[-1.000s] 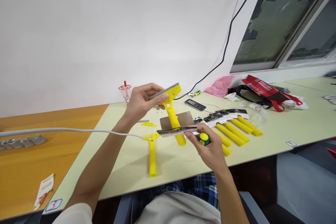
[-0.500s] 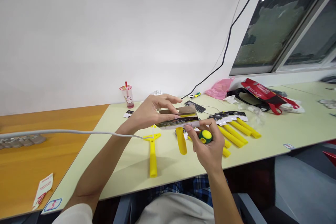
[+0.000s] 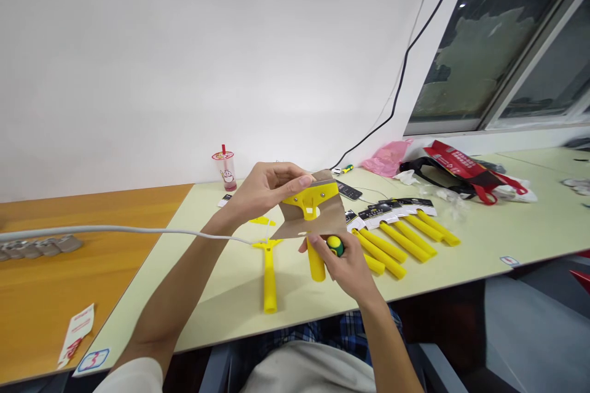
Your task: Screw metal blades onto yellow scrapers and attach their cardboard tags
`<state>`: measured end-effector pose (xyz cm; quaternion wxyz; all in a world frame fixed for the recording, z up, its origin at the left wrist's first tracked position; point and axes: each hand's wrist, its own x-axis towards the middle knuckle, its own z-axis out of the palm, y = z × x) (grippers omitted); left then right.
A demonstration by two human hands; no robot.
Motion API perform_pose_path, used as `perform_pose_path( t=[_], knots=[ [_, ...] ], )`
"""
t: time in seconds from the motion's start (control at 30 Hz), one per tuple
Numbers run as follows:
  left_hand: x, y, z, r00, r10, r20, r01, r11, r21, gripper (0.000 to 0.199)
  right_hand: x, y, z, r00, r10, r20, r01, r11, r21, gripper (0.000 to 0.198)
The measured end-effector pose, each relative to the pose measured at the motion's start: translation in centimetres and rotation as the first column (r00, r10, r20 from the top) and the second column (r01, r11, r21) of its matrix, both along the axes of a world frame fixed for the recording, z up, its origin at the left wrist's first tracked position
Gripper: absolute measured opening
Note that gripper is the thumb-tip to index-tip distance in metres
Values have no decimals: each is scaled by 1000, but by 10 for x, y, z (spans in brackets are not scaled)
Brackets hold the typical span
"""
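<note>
A yellow scraper (image 3: 316, 261) is held up over the table, its head with two screws facing me. An unfolded brown cardboard sleeve (image 3: 290, 228) hangs around the head. My left hand (image 3: 267, 193) pinches the top edge of the head and card. Below, my right hand (image 3: 346, 264) grips the handle and lower card. The same hand also keeps a green-and-yellow screwdriver (image 3: 335, 245) in its palm; only its handle end shows. Another yellow scraper handle (image 3: 270, 279) lies on the table to the left, with a loose yellow piece (image 3: 262, 220) behind it.
Several carded yellow scrapers (image 3: 405, 239) lie in a row at right. Behind are a drink cup (image 3: 227, 172), a black phone-like device (image 3: 349, 190), a pink bag (image 3: 386, 158) and a red bag (image 3: 456, 163). A white cable (image 3: 138, 230) crosses before my left arm.
The scraper has tilted up, so its yellow head and the card's brown inner side now face me. My right hand has moved left and down onto the handle.
</note>
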<state>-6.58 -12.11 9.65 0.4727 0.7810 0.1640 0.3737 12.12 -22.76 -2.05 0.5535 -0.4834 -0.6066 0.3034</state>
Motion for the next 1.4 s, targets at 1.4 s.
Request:
perform_pose_path(
  t=[1.4],
  knots=[
    [8,36,-19,975,169,-143,-188,973,-132,48,14,9,-24,641,-651,408,268,687,675,23]
  ],
)
